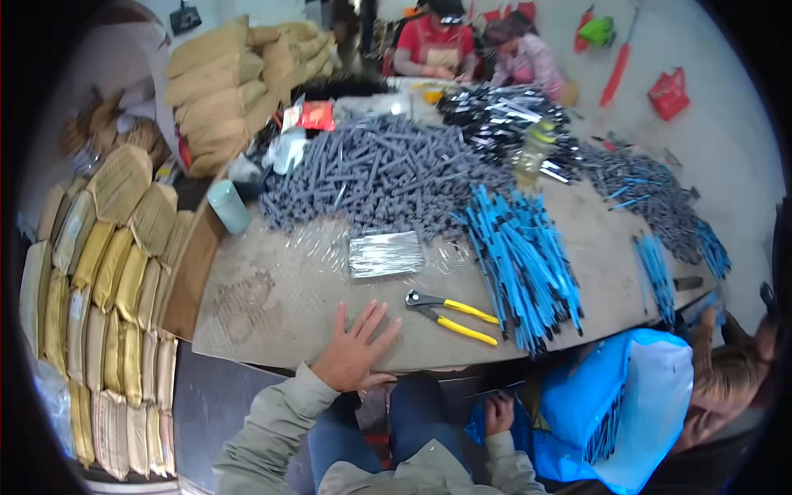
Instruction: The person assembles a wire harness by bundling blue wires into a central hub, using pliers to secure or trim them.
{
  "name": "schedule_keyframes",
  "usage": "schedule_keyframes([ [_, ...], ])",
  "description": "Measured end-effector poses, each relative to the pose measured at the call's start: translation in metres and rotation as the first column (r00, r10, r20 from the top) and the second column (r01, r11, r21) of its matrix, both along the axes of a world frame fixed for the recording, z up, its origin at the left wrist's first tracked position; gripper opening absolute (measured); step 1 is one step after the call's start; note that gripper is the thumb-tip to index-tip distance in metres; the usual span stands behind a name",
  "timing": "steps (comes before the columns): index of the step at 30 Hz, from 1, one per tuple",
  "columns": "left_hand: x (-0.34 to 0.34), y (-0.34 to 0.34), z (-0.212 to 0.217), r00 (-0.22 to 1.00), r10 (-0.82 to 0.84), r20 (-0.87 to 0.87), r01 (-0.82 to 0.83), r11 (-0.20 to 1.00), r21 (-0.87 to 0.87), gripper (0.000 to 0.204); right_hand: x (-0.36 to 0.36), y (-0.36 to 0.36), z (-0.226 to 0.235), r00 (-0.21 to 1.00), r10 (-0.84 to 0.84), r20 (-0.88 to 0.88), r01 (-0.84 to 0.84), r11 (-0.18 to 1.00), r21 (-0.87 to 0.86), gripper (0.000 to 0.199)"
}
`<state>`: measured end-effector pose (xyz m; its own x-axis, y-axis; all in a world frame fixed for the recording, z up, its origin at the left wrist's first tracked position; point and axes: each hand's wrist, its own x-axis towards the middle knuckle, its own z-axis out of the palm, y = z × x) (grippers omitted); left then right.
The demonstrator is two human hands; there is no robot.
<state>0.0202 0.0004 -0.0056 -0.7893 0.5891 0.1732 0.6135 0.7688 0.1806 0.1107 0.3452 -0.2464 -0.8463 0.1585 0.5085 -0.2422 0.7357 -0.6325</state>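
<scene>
My left hand (361, 342) lies with fingers spread at the table's near edge, palm down and holding nothing. Just right of it is a pair of end-cutting pincers (452, 316) with yellow handles. Beyond the fingertips sits a bundle of thin silver wires or rods (385, 255). My right hand (498, 412) is low, below the table edge, its fingers curled; what they hold, if anything, is hard to make out. Beside it stands a blue plastic bag (577, 404) with blue-and-black sticks inside. A pile of similar blue sticks (524, 264) lies on the table (322, 334).
Grey plastic pieces (371, 169) heap across the middle, with black strips (507, 115) behind. A bottle (535, 153) and a pale green cup (228, 206) stand among them. Stacked packages (115, 272) fill the left. Two people sit across; another person's arm (726, 371) is at right.
</scene>
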Motion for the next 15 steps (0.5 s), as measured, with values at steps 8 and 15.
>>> schedule_keyframes([
  [8, 0.074, 0.071, -0.002, 0.935, -0.349, 0.059, 0.154, 0.55, 0.821, 0.07, 0.062, -0.046, 0.232, 0.915, 0.403, -0.029, -0.378, 0.83, -0.411, 0.012],
  [15, 0.123, 0.055, 0.017, 0.789, -0.497, 0.36, -0.36, 0.101, 0.928, 0.047, 0.04, -0.125, 0.241, 0.479, 0.877, -0.029, -0.493, 0.241, -0.836, 0.012],
])
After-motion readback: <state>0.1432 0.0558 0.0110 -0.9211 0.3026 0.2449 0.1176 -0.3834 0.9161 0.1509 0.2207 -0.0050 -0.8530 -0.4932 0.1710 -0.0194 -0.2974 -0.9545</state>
